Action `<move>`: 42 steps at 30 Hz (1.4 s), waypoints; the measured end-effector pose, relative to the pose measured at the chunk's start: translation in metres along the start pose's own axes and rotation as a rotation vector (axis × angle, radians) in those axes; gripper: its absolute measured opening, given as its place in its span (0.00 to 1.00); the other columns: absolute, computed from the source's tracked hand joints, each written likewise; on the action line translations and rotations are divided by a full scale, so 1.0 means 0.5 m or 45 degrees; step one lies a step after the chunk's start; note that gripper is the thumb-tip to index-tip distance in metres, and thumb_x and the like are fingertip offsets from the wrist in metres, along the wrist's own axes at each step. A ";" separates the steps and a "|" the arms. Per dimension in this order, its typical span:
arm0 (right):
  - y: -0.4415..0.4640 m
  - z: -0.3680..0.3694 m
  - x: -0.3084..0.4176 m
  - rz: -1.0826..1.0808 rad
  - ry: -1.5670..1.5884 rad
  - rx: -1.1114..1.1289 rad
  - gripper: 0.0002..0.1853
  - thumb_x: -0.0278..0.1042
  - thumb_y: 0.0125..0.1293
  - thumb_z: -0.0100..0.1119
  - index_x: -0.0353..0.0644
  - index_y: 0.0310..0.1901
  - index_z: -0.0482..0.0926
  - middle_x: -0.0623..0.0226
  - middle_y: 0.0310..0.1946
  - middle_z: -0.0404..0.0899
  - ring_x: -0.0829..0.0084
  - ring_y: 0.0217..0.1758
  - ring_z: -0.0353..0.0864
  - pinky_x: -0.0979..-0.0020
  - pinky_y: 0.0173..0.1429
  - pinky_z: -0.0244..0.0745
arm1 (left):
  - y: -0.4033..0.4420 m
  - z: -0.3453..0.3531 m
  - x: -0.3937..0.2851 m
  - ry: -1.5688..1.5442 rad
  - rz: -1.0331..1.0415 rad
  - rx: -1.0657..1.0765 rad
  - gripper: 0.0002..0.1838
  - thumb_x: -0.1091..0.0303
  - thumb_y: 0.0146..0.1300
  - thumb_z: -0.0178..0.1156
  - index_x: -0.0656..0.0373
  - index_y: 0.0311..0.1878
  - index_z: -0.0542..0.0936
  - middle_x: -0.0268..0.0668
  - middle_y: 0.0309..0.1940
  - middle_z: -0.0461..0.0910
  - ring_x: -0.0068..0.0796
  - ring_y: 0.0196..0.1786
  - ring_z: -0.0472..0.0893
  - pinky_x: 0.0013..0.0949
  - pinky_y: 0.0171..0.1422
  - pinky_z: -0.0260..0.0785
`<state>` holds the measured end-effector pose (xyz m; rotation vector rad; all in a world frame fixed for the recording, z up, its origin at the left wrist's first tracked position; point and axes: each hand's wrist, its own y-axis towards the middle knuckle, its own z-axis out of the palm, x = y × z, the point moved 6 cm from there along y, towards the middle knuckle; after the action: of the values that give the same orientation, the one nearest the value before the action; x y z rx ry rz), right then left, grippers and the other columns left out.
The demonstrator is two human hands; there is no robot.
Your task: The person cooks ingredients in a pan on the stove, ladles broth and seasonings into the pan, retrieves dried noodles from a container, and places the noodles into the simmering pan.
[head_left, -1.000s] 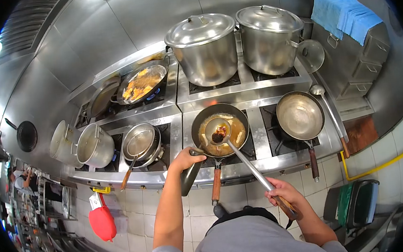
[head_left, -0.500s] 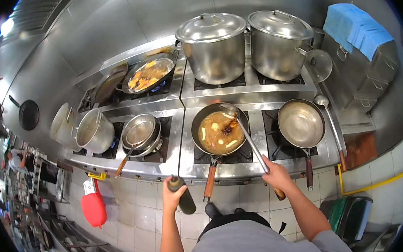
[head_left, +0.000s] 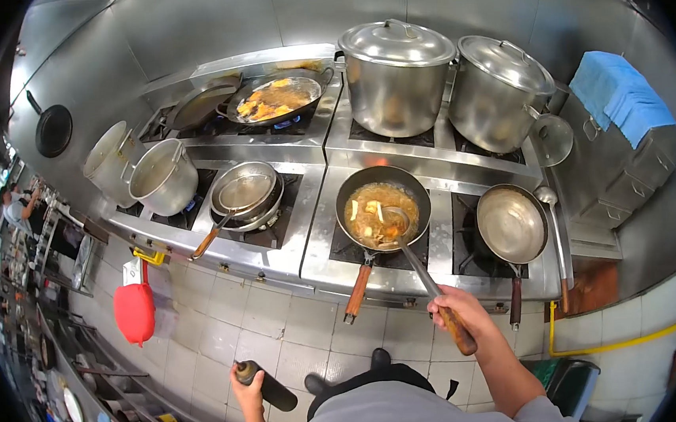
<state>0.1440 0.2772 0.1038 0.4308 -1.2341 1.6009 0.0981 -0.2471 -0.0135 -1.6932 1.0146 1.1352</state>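
Note:
My left hand (head_left: 249, 388) is closed around a dark squeeze bottle (head_left: 273, 390), held low over the floor, away from the stove. In my right hand (head_left: 461, 312) is a long-handled ladle (head_left: 419, 268), gripped by its wooden handle. The ladle's bowl dips into the brown liquid in a frying pan (head_left: 425, 213) on the front burner. Pale yellow pieces (head_left: 372, 207) float in this liquid. The pan's wooden handle (head_left: 355, 293) points toward me, with neither hand on it.
Right of the pan stands another pan (head_left: 511, 225), with a second ladle (head_left: 553, 226) beside it. Two lidded stockpots (head_left: 400, 87) stand behind. Orange food bubbles in a wok (head_left: 321, 93) over a blue flame. A strainer (head_left: 245, 190) and tall pots (head_left: 163, 181) are left.
The squeeze bottle has moved left and down, away from the pan. The ladle's bowl has gone from the pan's far rim down into the liquid, and the dark patch there has mixed in.

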 end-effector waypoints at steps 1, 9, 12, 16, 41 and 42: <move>-0.004 0.004 0.003 0.016 0.082 0.001 0.27 0.29 0.65 0.56 0.35 0.65 0.65 0.67 0.29 0.76 0.75 0.25 0.77 0.74 0.29 0.73 | 0.001 -0.026 0.008 0.013 0.033 -0.044 0.38 0.69 0.48 0.75 0.62 0.63 0.68 0.39 0.49 0.75 0.31 0.50 0.75 0.34 0.60 0.68; 0.005 0.088 -0.042 -0.206 -0.091 -0.122 0.29 0.26 0.64 0.56 0.34 0.67 0.62 0.66 0.29 0.78 0.75 0.24 0.77 0.74 0.29 0.74 | -0.016 -0.213 0.058 -0.118 0.082 -0.153 0.36 0.74 0.51 0.72 0.64 0.63 0.67 0.38 0.51 0.75 0.30 0.52 0.75 0.33 0.62 0.65; 0.036 0.110 -0.046 -0.316 -0.181 -0.272 0.28 0.21 0.61 0.54 0.37 0.65 0.65 0.67 0.26 0.77 0.75 0.21 0.77 0.74 0.28 0.74 | -0.002 -0.334 0.113 -0.070 0.081 -0.207 0.36 0.75 0.51 0.71 0.66 0.64 0.67 0.40 0.52 0.75 0.31 0.53 0.74 0.33 0.63 0.65; 0.072 0.134 -0.055 -0.407 -0.371 -0.453 0.30 0.21 0.58 0.57 0.41 0.64 0.67 0.69 0.23 0.75 0.74 0.21 0.76 0.72 0.25 0.73 | 0.006 -0.509 0.151 -0.016 0.149 -0.347 0.35 0.75 0.52 0.70 0.68 0.64 0.67 0.42 0.54 0.74 0.32 0.54 0.74 0.34 0.64 0.65; 0.176 0.272 -0.096 -0.432 0.307 -0.303 0.12 0.33 0.58 0.66 0.39 0.38 0.74 0.64 0.28 0.79 0.74 0.25 0.77 0.77 0.24 0.72 | -0.232 -1.136 0.105 0.034 0.437 -1.222 0.43 0.66 0.54 0.76 0.69 0.69 0.63 0.55 0.57 0.76 0.44 0.55 0.80 0.48 0.62 0.72; 0.171 0.258 -0.098 -0.436 0.141 -0.456 0.11 0.33 0.58 0.65 0.39 0.37 0.75 0.64 0.28 0.79 0.73 0.25 0.77 0.75 0.25 0.74 | -0.234 -1.150 0.105 0.050 0.412 -1.223 0.46 0.63 0.53 0.77 0.70 0.69 0.62 0.55 0.58 0.75 0.45 0.57 0.79 0.46 0.62 0.72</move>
<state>0.0532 0.1455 0.0763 0.3005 -1.2542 1.0747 0.3766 -0.7541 0.0972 -2.3219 0.8218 2.0202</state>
